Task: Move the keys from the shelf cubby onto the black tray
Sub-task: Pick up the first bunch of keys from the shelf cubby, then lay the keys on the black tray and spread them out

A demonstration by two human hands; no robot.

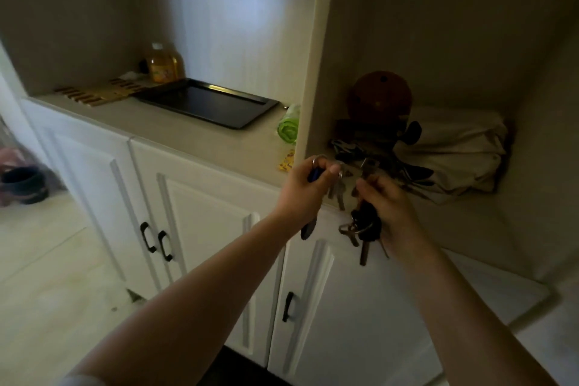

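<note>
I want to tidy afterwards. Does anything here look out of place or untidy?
Mildly. The wooden rack overhangs the counter's front edge beside the black tray, and a white cloth lies crumpled in the cubby. A green roll lies on its side. Nothing looks spilled or broken.

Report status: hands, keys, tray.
Left hand shut on blue-tagged keys; right hand shut on dark key bunch. Both at cubby's front edge. Black tray bare, leftward; no visible obstruction.
</note>
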